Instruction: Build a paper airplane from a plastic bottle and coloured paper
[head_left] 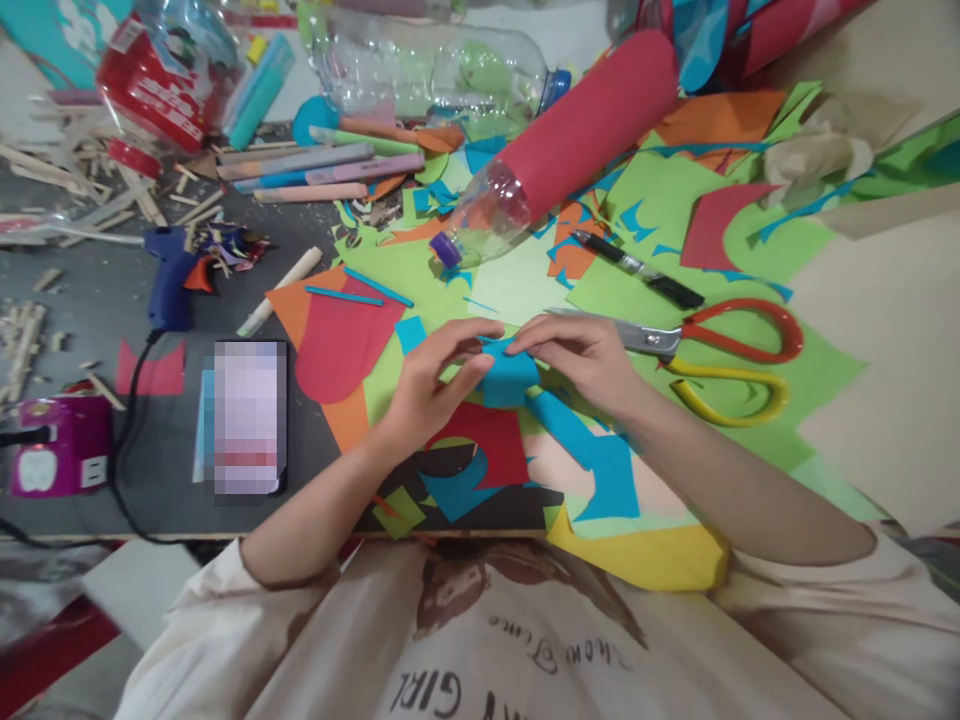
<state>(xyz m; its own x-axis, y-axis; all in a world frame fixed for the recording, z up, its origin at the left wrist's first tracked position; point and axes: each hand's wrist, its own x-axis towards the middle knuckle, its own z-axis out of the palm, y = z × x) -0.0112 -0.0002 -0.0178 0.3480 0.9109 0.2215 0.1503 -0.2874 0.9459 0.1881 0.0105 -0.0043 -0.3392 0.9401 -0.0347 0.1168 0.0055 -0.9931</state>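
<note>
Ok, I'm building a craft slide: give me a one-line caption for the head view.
Left hand and right hand hold blue paper near scissors, among coloured paper scraps.

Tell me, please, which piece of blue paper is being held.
The blue piece between the left hand and right hand is held, whereas the curved-edged blue scrap and small blue rectangle are not.

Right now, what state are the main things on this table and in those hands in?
Left hand: pinching the blue paper
Right hand: pinching its upper edge
Blue paper: held by both hands
Scissors: lying flat, blades partly hidden
Red-wrapped bottle: on its side, capped
Clear bottle: on its side, capped
Glue gun: lying down, cord attached
Phone: face up, screen lit
Pen: lying down
</note>
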